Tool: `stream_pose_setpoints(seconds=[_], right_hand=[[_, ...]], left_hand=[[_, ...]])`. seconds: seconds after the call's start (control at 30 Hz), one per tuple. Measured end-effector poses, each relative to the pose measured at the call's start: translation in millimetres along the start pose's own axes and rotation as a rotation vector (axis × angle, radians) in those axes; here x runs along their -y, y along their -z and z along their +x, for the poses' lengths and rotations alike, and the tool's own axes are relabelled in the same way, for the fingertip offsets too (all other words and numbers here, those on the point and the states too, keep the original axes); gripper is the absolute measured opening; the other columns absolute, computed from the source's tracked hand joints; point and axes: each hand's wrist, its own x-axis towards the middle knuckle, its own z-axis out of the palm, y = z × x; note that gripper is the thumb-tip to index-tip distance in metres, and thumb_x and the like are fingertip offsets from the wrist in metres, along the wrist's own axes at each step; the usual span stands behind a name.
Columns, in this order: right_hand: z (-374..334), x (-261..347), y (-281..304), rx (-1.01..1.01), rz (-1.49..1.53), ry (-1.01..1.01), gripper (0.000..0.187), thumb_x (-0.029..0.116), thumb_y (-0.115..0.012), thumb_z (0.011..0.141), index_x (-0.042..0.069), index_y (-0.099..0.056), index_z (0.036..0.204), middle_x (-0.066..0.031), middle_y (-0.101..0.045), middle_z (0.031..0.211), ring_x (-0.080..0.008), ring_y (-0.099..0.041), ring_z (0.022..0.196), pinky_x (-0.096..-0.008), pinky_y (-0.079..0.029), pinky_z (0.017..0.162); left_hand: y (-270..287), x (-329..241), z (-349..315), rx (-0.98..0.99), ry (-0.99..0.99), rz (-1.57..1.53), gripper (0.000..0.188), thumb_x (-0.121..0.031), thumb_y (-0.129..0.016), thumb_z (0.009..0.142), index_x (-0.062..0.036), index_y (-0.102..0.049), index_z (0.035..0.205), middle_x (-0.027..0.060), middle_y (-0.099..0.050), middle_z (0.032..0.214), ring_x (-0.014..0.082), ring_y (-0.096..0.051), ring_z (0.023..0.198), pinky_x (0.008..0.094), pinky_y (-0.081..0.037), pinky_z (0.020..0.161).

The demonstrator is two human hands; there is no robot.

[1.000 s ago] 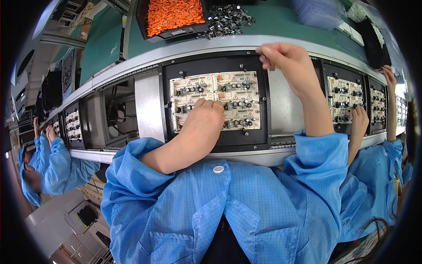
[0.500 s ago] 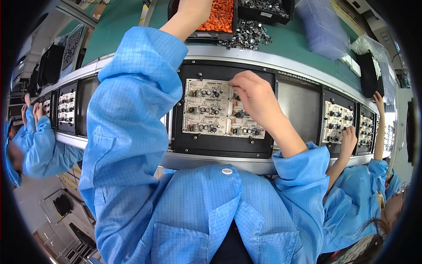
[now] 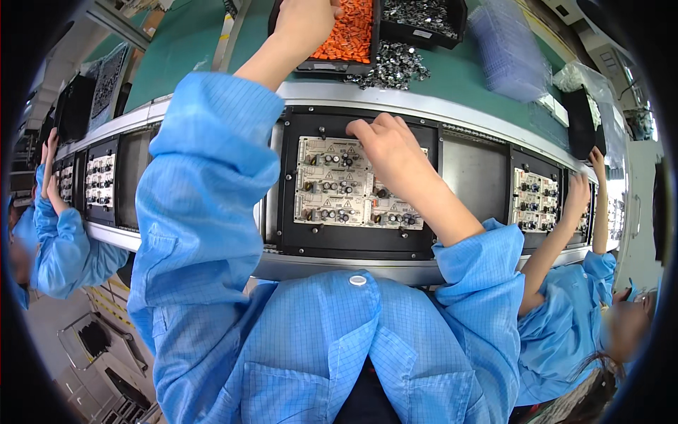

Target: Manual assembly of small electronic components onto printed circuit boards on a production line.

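My left hand reaches to the far side, at the left part of a black bin heaped with small orange components. The upper picture edge cuts off part of this hand, and its fingers barely show. Over the circuit board panel hovers my right hand, fingers bent and drawn together, with the fingertips near the top middle of the panel. Whatever they hold is too small or hidden to make out. The pale panel carries rows of black capacitors and lies in a black carrier frame; my right hand covers its upper right part.
A second black bin holds small dark metallic parts, with a loose pile beside it. Clear plastic trays stand farther right. More boards sit in carriers along the metal-edged line. Co-workers in blue sleeves work at both sides.
My right hand has shifted slightly left over the panel. My left hand stays by the orange components. The whole view has moved a little, and a co-worker's hand at right has lifted off a board.
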Motion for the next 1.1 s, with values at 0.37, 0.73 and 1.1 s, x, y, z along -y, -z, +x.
stream_pose_setpoints(seconds=[0.37, 0.73, 1.1], right_hand=[[24, -132, 9, -0.286, 0.002, -0.228, 0.024, -0.001, -0.064, 0.08, 0.006, -0.065, 0.103, -0.0153, -0.066, 0.089, -0.0335, -0.064, 0.084, -0.0412, -0.052, 0.076], [32, -132, 3, -0.247, 0.048, -0.26, 0.021, -0.001, -0.062, 0.084, 0.003, -0.065, 0.104, -0.0112, -0.067, 0.095, -0.024, -0.066, 0.084, -0.0338, -0.052, 0.078], [-10, -61, 54, -0.268, 1.187, -0.626, 0.021, 0.007, -0.063, 0.092, -0.004, -0.065, 0.111, -0.0048, -0.065, 0.09, -0.0111, -0.06, 0.079, -0.0251, -0.05, 0.076]], left_hand=[[45, -51, -108, 0.464, 0.497, -0.142, 0.013, -0.008, -0.07, 0.086, 0.0026, -0.07, 0.093, 0.0062, -0.068, 0.074, 0.0097, -0.061, 0.068, 0.0265, -0.05, 0.065], [59, -57, -163, 0.44, 0.708, -0.287, 0.014, -0.005, -0.066, 0.085, 0.0052, -0.07, 0.094, 0.014, -0.071, 0.077, 0.0177, -0.068, 0.069, 0.0287, -0.053, 0.066], [50, -65, -147, 0.538, 0.591, -0.144, 0.012, -0.003, -0.068, 0.08, 0.0057, -0.068, 0.088, 0.017, -0.069, 0.079, 0.0262, -0.068, 0.073, 0.0327, -0.054, 0.068]])
